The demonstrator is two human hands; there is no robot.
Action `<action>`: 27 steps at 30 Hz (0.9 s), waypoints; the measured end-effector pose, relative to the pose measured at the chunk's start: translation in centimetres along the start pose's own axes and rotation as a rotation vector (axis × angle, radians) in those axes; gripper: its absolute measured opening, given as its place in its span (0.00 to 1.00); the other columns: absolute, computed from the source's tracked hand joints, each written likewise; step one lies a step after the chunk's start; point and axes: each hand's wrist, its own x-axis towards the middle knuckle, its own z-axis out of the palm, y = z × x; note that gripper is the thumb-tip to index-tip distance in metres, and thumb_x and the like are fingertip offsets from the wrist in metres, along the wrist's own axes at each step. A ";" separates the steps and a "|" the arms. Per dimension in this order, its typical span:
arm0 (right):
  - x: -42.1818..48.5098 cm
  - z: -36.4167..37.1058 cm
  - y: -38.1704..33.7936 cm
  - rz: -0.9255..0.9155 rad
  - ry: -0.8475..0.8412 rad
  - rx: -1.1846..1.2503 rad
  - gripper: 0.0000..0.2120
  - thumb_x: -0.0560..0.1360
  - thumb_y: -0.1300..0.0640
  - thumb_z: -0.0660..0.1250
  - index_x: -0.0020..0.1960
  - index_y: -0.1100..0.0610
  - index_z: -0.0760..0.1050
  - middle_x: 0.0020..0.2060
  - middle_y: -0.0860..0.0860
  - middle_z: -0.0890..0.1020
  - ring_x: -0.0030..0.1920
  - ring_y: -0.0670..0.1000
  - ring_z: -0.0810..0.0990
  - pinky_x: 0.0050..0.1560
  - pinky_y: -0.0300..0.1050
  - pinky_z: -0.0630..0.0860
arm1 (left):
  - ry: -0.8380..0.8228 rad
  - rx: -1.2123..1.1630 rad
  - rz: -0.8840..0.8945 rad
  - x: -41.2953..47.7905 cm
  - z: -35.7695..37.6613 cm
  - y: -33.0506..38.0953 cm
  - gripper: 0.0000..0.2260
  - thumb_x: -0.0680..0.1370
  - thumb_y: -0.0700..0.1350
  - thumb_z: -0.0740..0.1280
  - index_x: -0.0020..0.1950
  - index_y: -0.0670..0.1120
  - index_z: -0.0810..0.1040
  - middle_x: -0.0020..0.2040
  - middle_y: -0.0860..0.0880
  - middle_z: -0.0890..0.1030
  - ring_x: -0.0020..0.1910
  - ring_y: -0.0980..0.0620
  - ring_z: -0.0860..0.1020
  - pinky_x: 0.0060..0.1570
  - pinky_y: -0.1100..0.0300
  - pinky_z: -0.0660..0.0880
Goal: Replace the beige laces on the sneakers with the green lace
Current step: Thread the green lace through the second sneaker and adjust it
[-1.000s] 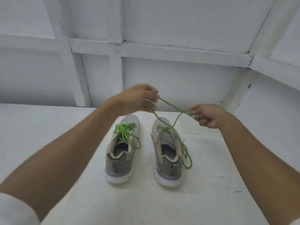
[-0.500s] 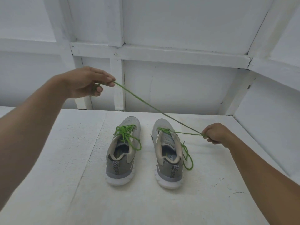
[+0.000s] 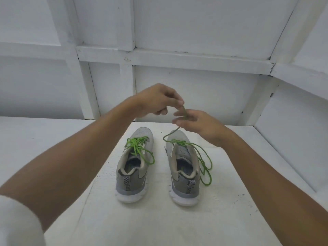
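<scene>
Sneakers (image 3: 133, 172): side by side on table (image 3: 159, 221), toes pointing away.
Green lace (image 3: 204, 158): rises from right sneaker (image 3: 183, 172) front into both hands.
Left hand (image 3: 158, 102): fingers pinch lace.
Right hand (image 3: 201, 127): fingers curled round lace.

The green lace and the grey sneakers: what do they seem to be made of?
The green lace seems a round woven cord, probably synthetic, matt; it lies in limp loops. The sneakers have grey uppers like knit textile, finely speckled on the toe; the white soles look like matt foam or rubber, I cannot tell which.
</scene>
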 end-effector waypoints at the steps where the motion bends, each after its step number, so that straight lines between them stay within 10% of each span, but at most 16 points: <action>1: 0.1 0.1 0.1 -0.019 0.041 -0.006 0.10 0.77 0.56 0.68 0.58 0.56 0.79 0.48 0.49 0.85 0.52 0.44 0.82 0.60 0.41 0.75 | 0.007 -0.023 0.007 0.2 0.0 0.3 0.06 0.78 0.43 0.69 0.53 0.42 0.81 0.45 0.46 0.84 0.23 0.57 0.68 0.25 0.65 0.63; 5: -0.5 -2.0 1.5 -0.029 0.179 0.045 0.07 0.80 0.60 0.64 0.49 0.59 0.81 0.32 0.49 0.80 0.37 0.47 0.79 0.46 0.43 0.79 | 0.037 0.042 -0.019 -0.1 -1.8 0.0 0.07 0.78 0.43 0.69 0.54 0.43 0.81 0.47 0.48 0.86 0.23 0.57 0.70 0.26 0.66 0.65; 13: -0.6 -3.9 2.1 0.038 0.213 -0.319 0.08 0.80 0.53 0.64 0.50 0.51 0.82 0.33 0.44 0.79 0.28 0.45 0.69 0.33 0.36 0.68 | 0.035 0.168 -0.041 0.3 -0.9 -1.4 0.06 0.82 0.43 0.61 0.56 0.43 0.75 0.46 0.50 0.85 0.24 0.53 0.72 0.24 0.65 0.67; 19: -0.3 -5.2 2.8 0.209 0.154 -0.882 0.25 0.76 0.47 0.68 0.71 0.48 0.69 0.65 0.50 0.76 0.62 0.52 0.74 0.60 0.49 0.71 | 0.055 0.318 -0.031 1.3 2.3 -1.5 0.10 0.83 0.51 0.58 0.53 0.44 0.66 0.35 0.51 0.81 0.22 0.56 0.70 0.29 0.61 0.68; 22: -0.3 -3.7 2.2 0.071 0.146 -0.594 0.30 0.76 0.48 0.69 0.74 0.47 0.64 0.70 0.45 0.71 0.70 0.48 0.68 0.69 0.47 0.65 | 0.018 0.304 -0.019 1.8 3.8 -1.3 0.11 0.83 0.51 0.57 0.54 0.43 0.65 0.34 0.51 0.79 0.24 0.54 0.70 0.29 0.62 0.67; 27: 0.1 -1.9 1.9 -0.061 0.221 -0.086 0.08 0.77 0.56 0.69 0.56 0.53 0.79 0.47 0.48 0.85 0.51 0.47 0.82 0.60 0.50 0.76 | -0.004 0.237 -0.027 2.4 4.8 -1.0 0.11 0.83 0.51 0.57 0.55 0.43 0.64 0.35 0.48 0.78 0.27 0.52 0.70 0.28 0.63 0.66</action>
